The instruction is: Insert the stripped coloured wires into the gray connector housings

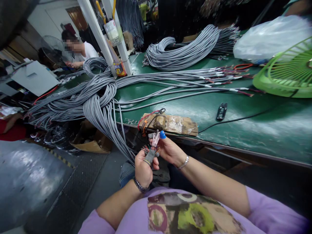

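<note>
The left hand (143, 169) is gripping a gray cable end (149, 156); the right hand (168, 150) is pinching its coloured wires (155, 139) just above.

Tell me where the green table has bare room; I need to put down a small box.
Bare green table lies between the black snips and the near edge, below the green fan. The left half is crowded with grey cable bundles; a wooden block sits at the edge.
</note>
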`<action>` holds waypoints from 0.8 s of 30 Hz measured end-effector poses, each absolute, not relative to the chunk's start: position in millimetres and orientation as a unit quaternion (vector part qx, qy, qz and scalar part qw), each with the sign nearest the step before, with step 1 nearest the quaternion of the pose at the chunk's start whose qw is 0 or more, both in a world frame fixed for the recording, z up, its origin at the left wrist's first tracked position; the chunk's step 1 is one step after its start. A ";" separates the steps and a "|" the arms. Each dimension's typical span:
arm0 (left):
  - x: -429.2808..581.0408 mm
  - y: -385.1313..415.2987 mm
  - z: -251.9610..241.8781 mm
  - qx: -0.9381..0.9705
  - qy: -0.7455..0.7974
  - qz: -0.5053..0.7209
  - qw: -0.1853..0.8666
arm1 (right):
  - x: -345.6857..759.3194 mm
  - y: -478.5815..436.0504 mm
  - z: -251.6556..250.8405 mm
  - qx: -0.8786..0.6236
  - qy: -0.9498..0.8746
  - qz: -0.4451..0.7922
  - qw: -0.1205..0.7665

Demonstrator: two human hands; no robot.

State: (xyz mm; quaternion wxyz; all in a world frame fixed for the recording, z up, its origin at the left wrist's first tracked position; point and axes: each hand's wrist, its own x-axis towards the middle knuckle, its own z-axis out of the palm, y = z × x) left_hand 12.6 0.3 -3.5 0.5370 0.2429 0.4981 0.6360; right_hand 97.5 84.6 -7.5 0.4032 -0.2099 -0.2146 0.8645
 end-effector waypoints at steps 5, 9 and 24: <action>6.1 -7.5 -13.7 0.296 0.520 0.617 0.510 | 114.4 81.2 -4.1 -0.216 -0.300 0.875 0.312; 2.4 -13.4 -11.7 0.341 0.541 0.593 0.490 | 128.6 80.7 0.5 -0.272 -0.410 0.837 0.238; -3.6 -11.7 -5.7 0.366 0.533 0.504 0.573 | 143.4 77.8 -6.0 -0.293 -0.523 0.751 0.277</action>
